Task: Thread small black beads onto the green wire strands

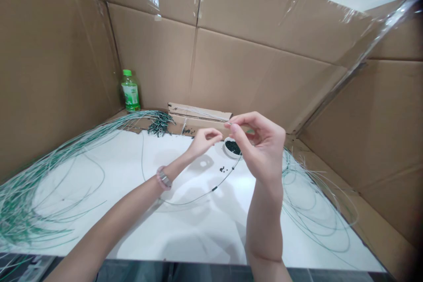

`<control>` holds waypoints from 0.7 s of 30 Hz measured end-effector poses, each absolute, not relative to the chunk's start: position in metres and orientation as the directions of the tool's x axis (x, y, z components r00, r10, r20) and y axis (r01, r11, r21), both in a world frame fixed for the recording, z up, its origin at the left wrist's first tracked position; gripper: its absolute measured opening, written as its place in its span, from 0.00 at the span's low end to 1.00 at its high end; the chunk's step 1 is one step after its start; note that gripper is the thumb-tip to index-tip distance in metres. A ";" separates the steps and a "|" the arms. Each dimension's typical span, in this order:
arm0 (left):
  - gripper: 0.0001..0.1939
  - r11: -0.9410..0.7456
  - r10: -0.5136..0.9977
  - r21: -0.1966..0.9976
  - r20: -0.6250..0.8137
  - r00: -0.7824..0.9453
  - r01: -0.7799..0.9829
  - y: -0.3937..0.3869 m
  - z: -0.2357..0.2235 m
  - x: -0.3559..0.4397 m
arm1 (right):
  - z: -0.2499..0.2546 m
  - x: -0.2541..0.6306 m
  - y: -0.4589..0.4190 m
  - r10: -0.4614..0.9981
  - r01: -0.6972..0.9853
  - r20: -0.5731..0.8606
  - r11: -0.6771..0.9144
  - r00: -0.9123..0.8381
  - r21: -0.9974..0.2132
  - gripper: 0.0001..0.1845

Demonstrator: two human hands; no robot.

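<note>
My right hand (261, 147) is raised and pinches a thin green-coated wire (198, 198) between thumb and fingertips. From there the wire drops behind the hand, loops across the white table (185, 233) and carries small dark beads. My left hand (205, 141) hangs close by with its fingers curled in, and nothing shows in them. Just below the gap between my hands is a small white dish (231, 147) full of dark beads. A few loose beads (222, 169) lie on the table near it.
Large bundles of green wire (29, 198) spread from the left side, and more loops (313, 202) lie at right. A heap of beaded wire ends (161, 123) sits at the back by a green-labelled bottle (131, 91). Cardboard walls (257, 70) surround the table.
</note>
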State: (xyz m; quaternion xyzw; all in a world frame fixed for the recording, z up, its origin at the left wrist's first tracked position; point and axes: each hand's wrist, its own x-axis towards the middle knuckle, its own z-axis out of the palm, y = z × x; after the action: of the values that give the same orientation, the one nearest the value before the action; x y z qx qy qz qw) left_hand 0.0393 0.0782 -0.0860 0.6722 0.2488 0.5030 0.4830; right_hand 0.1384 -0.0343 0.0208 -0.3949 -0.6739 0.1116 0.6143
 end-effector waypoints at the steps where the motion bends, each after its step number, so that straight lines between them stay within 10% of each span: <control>1: 0.13 -0.382 0.833 0.902 0.430 0.348 -0.202 0.076 -0.072 0.034 | 0.022 0.138 -0.036 0.669 0.390 0.740 0.666 0.064 -0.636 0.03; 7: 0.08 -0.082 0.826 0.796 0.391 0.406 -0.600 0.039 -0.022 0.007 | 0.023 0.134 -0.044 0.665 0.374 0.744 0.676 0.060 -0.635 0.04; 21: 0.11 -0.028 0.762 0.755 0.440 0.475 -0.655 0.014 -0.013 0.007 | 0.017 0.124 -0.052 0.594 0.395 0.802 0.724 0.060 -0.566 0.06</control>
State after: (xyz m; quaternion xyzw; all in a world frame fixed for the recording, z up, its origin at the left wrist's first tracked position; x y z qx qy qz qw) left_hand 0.0066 0.0138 -0.0127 0.5045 0.0532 0.5095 0.6950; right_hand 0.1240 -0.0520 0.0172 -0.3631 -0.6810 0.0788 0.6311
